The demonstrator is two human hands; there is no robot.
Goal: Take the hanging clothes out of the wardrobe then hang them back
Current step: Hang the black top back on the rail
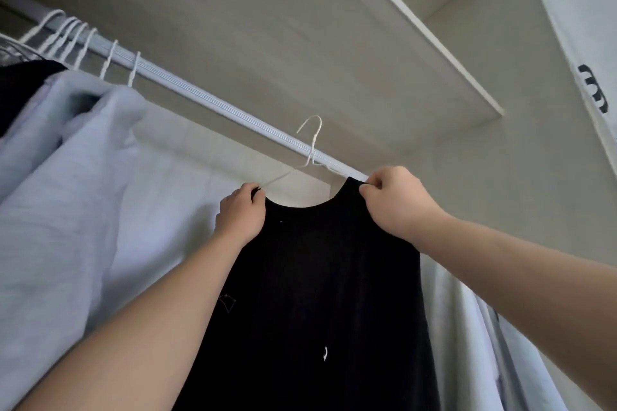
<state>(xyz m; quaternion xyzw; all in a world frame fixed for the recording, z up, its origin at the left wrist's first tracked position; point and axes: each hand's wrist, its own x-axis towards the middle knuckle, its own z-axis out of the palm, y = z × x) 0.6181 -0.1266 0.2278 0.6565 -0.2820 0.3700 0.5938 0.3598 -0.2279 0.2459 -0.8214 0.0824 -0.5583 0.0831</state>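
Both hands hold a black top point(317, 277) on a white hanger point(310, 147) just below the wardrobe rail point(207, 97), the left hand point(240, 213) pinching its left shoulder and the right hand point(397, 200) pinching the right shoulder.

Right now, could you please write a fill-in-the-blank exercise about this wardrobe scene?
1. Both hands hold a garment of ___ colour.
2. Its white hanger has its hook raised ___ the rail.
3. The left hand grips one shoulder; the right hand pinches the ___ shoulder.

Missing words: black; above; other
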